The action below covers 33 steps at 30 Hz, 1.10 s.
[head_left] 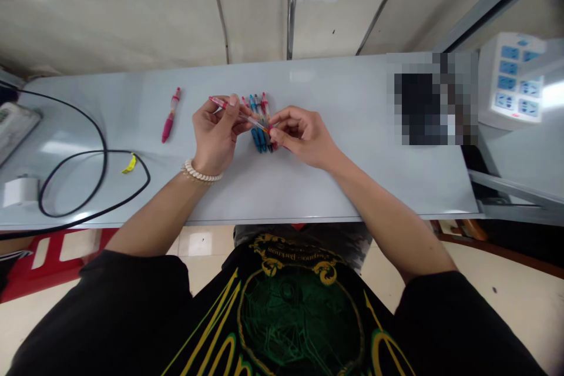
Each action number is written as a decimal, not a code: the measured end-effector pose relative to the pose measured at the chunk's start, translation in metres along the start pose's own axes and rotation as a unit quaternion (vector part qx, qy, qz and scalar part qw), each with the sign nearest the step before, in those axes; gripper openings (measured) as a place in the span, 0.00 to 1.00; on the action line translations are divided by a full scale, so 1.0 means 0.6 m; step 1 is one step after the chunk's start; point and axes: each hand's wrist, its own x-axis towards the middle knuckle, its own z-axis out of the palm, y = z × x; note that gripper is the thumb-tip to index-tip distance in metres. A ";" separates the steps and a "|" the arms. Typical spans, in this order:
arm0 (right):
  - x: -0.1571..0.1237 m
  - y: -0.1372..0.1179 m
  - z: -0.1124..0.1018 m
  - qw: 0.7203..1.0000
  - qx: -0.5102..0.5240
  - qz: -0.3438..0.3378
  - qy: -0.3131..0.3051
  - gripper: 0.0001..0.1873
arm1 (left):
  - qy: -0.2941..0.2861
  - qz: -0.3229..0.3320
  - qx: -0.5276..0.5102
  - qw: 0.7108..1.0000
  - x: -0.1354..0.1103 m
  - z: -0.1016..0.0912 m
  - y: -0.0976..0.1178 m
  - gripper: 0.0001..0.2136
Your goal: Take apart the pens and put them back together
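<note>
Holds a slim, clear-barrelled pen (257,124) above the grey table (273,194), between both hands, in front of the chest. Clamps the left hand (219,140) on the upper part of the barrel, thumb laid across it and fingers curled around. Closes thumb and fingers of the right hand (305,136) on the opposite end, partly covering it. Slants from upper left down to the right. Shows a pink-red end past the left thumb, a see-through stretch between the hands, and an orange tint close to the right fingertips. Shows a touch of pink at those fingertips too; cannot tell whether as part of the same pen. Has a row of pens (256,141) beneath, lying side by side, topped in pink, teal, dark grey and red, some with blue grips, partly hidden by the hands. Has a lone pen (168,123) well apart on the left, pink-topped, clear in the middle and deep pink at the thick grip. Wears a pale coiled bracelet (201,174) on the left wrist.
</note>
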 end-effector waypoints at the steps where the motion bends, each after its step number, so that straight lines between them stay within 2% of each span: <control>1: 0.000 0.000 0.000 1.000 -0.001 0.001 -0.002 0.31 | -0.001 -0.002 -0.001 1.000 0.000 0.000 0.000 0.12; 7: -0.001 -0.004 -0.001 1.000 -0.005 0.002 -0.008 0.31 | -0.022 0.011 0.000 1.000 0.000 -0.002 -0.002 0.14; 18: -0.001 -0.010 0.001 0.999 -0.051 0.005 -0.018 0.27 | -0.012 -0.009 0.011 1.000 0.000 0.001 -0.001 0.13; 27: 0.002 0.003 -0.006 0.996 -0.084 -0.002 -0.010 0.30 | 0.004 0.016 -0.019 1.000 0.024 -0.024 -0.014 0.12; 33: 0.000 -0.006 -0.007 0.995 -0.099 0.009 0.017 0.26 | 0.022 -0.003 -0.045 0.999 0.018 -0.008 0.000 0.13</control>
